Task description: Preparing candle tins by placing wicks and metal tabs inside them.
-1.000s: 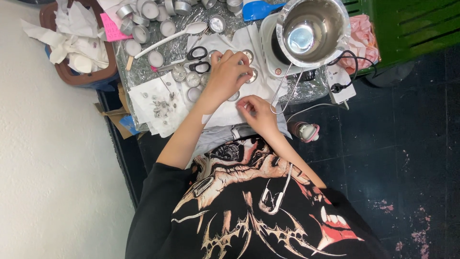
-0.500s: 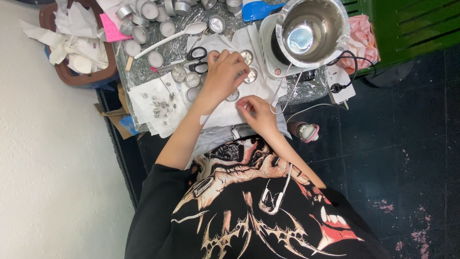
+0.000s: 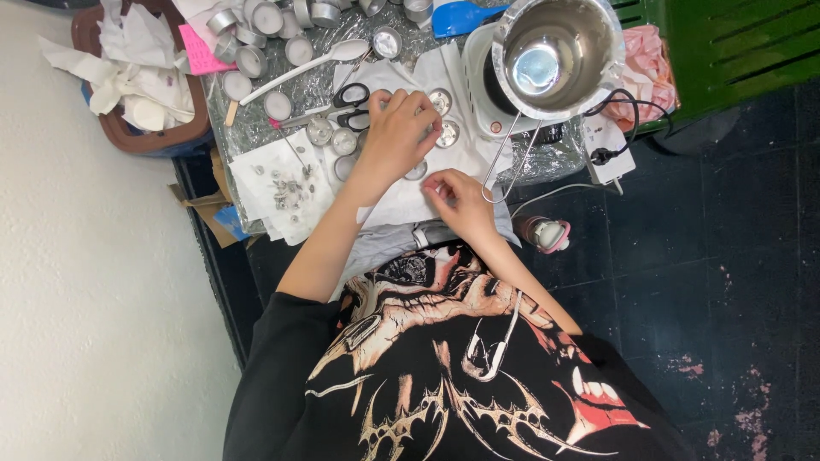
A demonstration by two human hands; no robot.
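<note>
Change: since a second ago I see the left hand slid slightly toward 9 o'clock over the small metal cups.
Left hand: fingers curled down onto a cup on the white cloth, seemingly steadying it; its grasp is hidden.
Right hand: at 5 o'clock of the left, fingertips pinched; what they hold I cannot tell.
Worktop: scissors at 10 o'clock, metal pot at 1 o'clock, kept within reach.

Shirt: black, cream and red skull print. Scissors: black handles. Pot: shiny silver. Small cups: silver, white filling. Spoon: white. Bowl: brown. Sticky note: pink. Chair: green.
</note>
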